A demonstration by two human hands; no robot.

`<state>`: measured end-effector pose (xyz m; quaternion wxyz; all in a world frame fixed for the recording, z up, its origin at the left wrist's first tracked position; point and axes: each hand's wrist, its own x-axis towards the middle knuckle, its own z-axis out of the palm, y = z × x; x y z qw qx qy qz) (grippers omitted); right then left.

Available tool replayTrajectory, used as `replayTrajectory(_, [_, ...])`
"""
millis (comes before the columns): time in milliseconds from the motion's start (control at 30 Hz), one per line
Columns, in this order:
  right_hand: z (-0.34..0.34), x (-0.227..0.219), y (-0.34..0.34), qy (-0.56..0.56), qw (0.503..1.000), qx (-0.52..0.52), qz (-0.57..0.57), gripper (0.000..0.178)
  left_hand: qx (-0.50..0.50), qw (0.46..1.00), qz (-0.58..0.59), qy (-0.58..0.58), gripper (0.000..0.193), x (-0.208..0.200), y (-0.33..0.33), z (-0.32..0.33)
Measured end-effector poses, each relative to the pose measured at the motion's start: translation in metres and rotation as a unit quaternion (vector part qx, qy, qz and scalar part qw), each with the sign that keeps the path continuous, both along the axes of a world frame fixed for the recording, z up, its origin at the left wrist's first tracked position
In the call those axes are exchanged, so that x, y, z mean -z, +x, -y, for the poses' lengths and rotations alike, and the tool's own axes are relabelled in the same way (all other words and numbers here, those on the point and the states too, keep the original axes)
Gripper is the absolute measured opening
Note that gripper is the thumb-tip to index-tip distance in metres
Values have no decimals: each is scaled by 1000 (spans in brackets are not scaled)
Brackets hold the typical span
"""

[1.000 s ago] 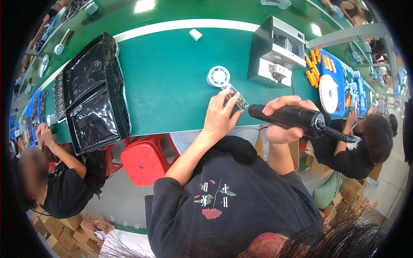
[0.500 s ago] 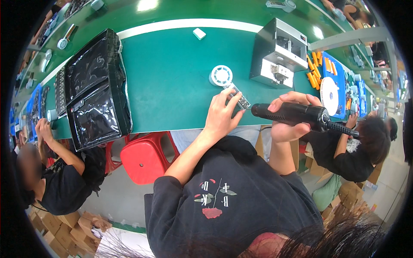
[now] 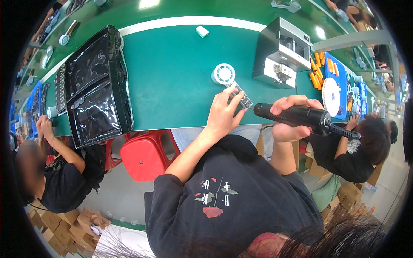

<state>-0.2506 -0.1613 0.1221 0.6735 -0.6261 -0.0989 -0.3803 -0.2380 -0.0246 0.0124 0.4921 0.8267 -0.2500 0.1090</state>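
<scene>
A small handheld fan (image 3: 224,74) with a round white head lies on the green bench, its handle (image 3: 245,101) pointing toward me. My left hand (image 3: 225,110) grips that handle between thumb and fingers, partly covering it. The inside of the handle shows, with small parts I cannot make out. In my right hand (image 3: 296,117) is a black electric screwdriver (image 3: 301,117), held nearly level, with fingers above and thumb below. Its thin bit points left at the near end of the handle; whether it touches a screw I cannot tell.
A grey-black machine (image 3: 282,53) stands right of the fan. Beyond it are orange cylinders (image 3: 317,71), a white reel (image 3: 331,96) and blue trays (image 3: 340,71). A black plastic-lined tray (image 3: 97,86) sits at left, a small white block (image 3: 201,31) far back. Co-workers sit on both sides.
The view has shifted slightly. Both hands keep their holds on the fan and the electric screwdriver, and the bit stays by the near end of the handle.
</scene>
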Motion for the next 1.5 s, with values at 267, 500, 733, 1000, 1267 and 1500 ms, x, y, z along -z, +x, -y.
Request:
replayTrajectory(267, [3,-1,1,-16,999,-5,-40,71,1,1000,-6,4,56,-3,0,0])
replayTrajectory(500, [18,-10,4,-10,998,-10,-63,70,-5,1000,9,8,54,-1,2,1])
replayTrajectory(733, [69,-58,42,-15,992,115,48,66,-6,1000,-10,9,52,-7,1,3])
replayTrajectory(1000, [91,-61,89,-45,988,126,76,42,-8,1000,-18,5,46,-6,-1,3])
replayTrajectory(1267, [67,-48,63,-15,994,85,66,41,-18,1000,-10,-12,35,-7,2,5])
replayTrajectory(1500, [29,-26,18,7,998,43,-39,59,-16,1000,3,-12,35,0,4,4])
